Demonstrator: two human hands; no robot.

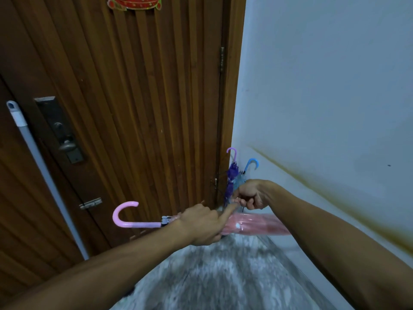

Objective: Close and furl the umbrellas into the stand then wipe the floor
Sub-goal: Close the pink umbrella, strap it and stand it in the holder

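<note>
In the head view, the left hand [201, 222] grips the furled pink umbrella [257, 224], held level across the near floor [223, 276]. The right hand [250, 194] is fisted around its strap. Far right, purple umbrella [230, 182] and blue umbrella [248, 168] stand upright in the corner.

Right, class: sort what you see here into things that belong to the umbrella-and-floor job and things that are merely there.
Belongs to the job:
pink umbrella
purple umbrella
blue umbrella
mop handle
floor
left hand
right hand

Merely there:
door
door lock
red decoration
wall
</note>
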